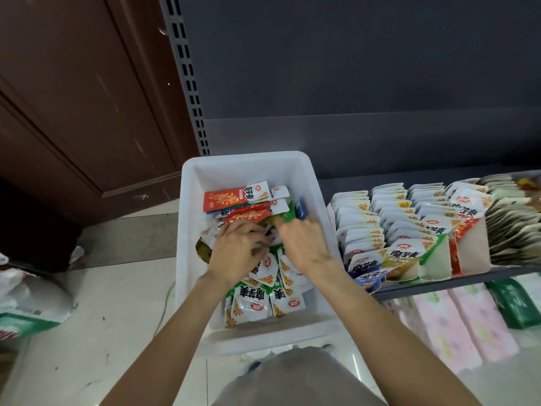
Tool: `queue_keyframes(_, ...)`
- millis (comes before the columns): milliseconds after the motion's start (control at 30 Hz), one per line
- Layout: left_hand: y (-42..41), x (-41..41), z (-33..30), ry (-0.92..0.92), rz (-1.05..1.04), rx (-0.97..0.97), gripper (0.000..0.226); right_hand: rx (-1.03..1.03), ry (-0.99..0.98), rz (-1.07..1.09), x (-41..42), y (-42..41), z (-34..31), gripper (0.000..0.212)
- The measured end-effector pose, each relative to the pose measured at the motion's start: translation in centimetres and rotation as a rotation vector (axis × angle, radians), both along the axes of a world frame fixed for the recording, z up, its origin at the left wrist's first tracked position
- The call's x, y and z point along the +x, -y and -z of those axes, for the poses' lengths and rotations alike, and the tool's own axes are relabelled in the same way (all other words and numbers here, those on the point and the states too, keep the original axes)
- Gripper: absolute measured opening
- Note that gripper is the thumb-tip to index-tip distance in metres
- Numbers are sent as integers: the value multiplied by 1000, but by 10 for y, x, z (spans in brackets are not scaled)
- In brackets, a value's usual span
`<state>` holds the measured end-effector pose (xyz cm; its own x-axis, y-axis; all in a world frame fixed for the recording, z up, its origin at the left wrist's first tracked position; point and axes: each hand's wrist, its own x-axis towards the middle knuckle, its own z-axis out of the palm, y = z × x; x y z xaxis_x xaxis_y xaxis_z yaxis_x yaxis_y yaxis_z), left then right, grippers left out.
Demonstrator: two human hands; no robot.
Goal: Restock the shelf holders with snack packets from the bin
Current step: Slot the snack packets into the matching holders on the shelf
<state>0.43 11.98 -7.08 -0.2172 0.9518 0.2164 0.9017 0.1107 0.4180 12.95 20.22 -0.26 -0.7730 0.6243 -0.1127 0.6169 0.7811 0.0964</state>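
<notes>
Head view: both hands sit mid-frame inside the white bin [306, 183], left hand [237, 247] and right hand [304, 244] curled into loose snack packets [260, 303]; exactly what each grasps cannot be told. Shelf holders [415, 230] lie right of frame, nearer the right hand, rows running front to back.

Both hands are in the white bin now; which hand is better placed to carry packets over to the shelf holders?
Right, probably. The right hand lies by the white plastic bin wall nearest the cardboard shelf holders, which stand to the bin's right. The left hand would have to cross over it.
</notes>
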Motion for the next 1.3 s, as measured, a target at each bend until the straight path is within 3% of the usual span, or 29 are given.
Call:
queue_keyframes(200, 6, -1, 0, -1, -16, -118, 31, -23, -75, -19, 16, 15, 0, 29)
queue_keyframes(267, 5, 0, -11, 183, 24, -146, 46, 50, -266, 6, 29, 16, -17, 28)
queue_keyframes(367, 8, 13, -50, 664, 80, -28, 62, -25, -714, 91, 55, 10, -51, 18)
queue_keyframes(433, 8, 27, -78, 774, 29, 101, 63, -215, -926, 264, 66, 2, -76, 13)
queue_keyframes(567, 3, 47, -106, 674, 13, 222, 51, -849, -1236, 562, 76, -14, -94, 19)
queue_keyframes(733, -5, 63, -121, 496, 126, 216, 44, -1063, -1402, 613, 93, -21, -103, 19)
queue_keyframes(833, -9, 73, -133, 625, 166, 113, 43, -1255, -1500, 605, 102, -24, -107, 12)
queue_keyframes(900, -16, 82, -137, 746, 174, 48, 27, -1351, -1542, 562, 113, -28, -108, 26)
queue_keyframes(1000, -29, 100, -141, 918, 143, -7, 30, -1238, -1546, 542, 131, -37, -103, 21)
queue_keyframes(1100, -44, 127, -139, 839, 170, -10, 34, -951, -1475, 589, 153, -49, -94, 18)
queue_keyframes(1233, -65, 167, -131, 814, 187, 8, 34, -325, -1092, 595, 201, -72, -80, 28)
queue_keyframes(1300, -75, 191, -129, 793, 221, 17, 35, -313, -1041, 571, 233, -84, -77, 22)
